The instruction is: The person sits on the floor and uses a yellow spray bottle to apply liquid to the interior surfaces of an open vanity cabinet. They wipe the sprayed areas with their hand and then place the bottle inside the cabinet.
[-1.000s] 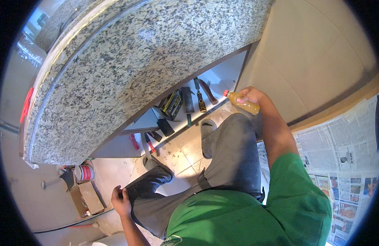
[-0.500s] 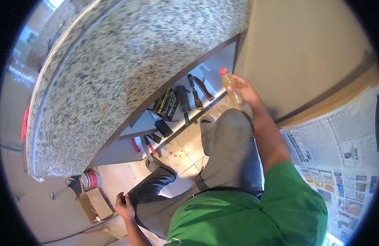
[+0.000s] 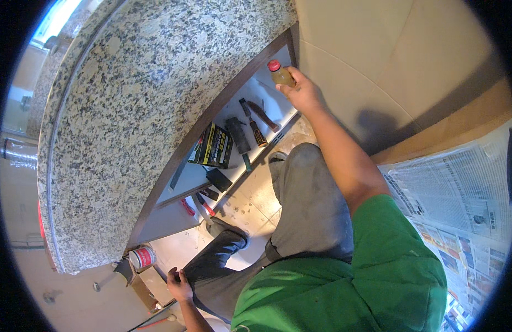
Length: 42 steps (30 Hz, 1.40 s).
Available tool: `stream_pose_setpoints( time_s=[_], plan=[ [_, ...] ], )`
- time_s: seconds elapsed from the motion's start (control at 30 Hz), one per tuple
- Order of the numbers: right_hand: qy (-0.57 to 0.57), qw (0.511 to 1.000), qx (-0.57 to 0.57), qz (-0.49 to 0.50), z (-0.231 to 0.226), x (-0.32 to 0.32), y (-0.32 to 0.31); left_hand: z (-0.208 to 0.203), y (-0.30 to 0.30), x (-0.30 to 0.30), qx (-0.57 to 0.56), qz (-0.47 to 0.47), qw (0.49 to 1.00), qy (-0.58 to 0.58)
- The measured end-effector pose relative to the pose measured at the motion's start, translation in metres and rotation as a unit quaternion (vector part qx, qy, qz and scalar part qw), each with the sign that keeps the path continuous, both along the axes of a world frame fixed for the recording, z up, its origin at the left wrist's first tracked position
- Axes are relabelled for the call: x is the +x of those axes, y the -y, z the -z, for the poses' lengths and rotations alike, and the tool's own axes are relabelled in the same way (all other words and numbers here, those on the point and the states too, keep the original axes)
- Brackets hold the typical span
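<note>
My right hand [image 3: 304, 93] is closed round a small clear bottle [image 3: 285, 78] with a red cap and yellowish liquid. It holds the bottle slightly tilted over the right end of the low white shelf [image 3: 270, 79] under the granite counter. Below the bottle lie a chisel [image 3: 258, 133] with a black and yellow handle and a curved brown tool [image 3: 262, 116]. Beside my knee at the lower left is my left hand [image 3: 180, 289]. Its fingers are curled, with something small and dark at their tips that I cannot make out.
The speckled granite counter [image 3: 140, 94] overhangs the shelf. A black and yellow box [image 3: 214, 146], a dark flat block [image 3: 238, 135] and a red-handled tool [image 3: 206, 206] lie there. A can [image 3: 142, 257] stands by a cardboard box [image 3: 156, 285]. Newspaper [image 3: 461, 188] covers the right side.
My right hand has moved forward and left with the bottle, from above my knee to over the shelf's end. My left hand stays by my leg. The view has shifted somewhat.
</note>
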State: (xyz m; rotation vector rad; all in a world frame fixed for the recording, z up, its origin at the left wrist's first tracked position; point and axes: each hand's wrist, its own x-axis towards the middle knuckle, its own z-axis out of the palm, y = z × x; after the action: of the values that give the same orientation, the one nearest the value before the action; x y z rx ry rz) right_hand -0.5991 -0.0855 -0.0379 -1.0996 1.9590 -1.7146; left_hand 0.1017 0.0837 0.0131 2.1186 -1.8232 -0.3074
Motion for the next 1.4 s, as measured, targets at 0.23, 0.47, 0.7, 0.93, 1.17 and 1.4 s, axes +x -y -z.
stream_pose_setpoints(
  time_s=[0.23, 0.47, 0.7, 0.93, 1.17, 1.4],
  plan=[
    [0.016, 0.999, -0.042, -0.027, 0.016, -0.003, 0.017, 0.002, 0.001, 0.005, -0.001, 0.010, 1.000, -0.005],
    [0.029, 0.998, -0.022, -0.050, -0.004, -0.001, 0.013, -0.010, 0.001, -0.013, 0.022, -0.005, 0.999, -0.027],
    [0.006, 0.998, -0.047, -0.033, 0.012, -0.005, 0.023, -0.006, 0.002, -0.011, -0.002, 0.011, 1.000, -0.011],
    [0.032, 0.997, -0.041, -0.054, -0.011, 0.004, 0.017, -0.009, 0.000, -0.013, 0.004, 0.006, 1.000, -0.008],
    [0.045, 0.989, -0.107, -0.095, 0.003, 0.008, 0.028, -0.009, 0.003, -0.013, 0.011, 0.007, 1.000, 0.006],
    [0.066, 0.994, -0.083, -0.025, 0.009, -0.013, 0.032, -0.011, 0.002, -0.015, 0.009, 0.010, 1.000, 0.011]
  ],
)
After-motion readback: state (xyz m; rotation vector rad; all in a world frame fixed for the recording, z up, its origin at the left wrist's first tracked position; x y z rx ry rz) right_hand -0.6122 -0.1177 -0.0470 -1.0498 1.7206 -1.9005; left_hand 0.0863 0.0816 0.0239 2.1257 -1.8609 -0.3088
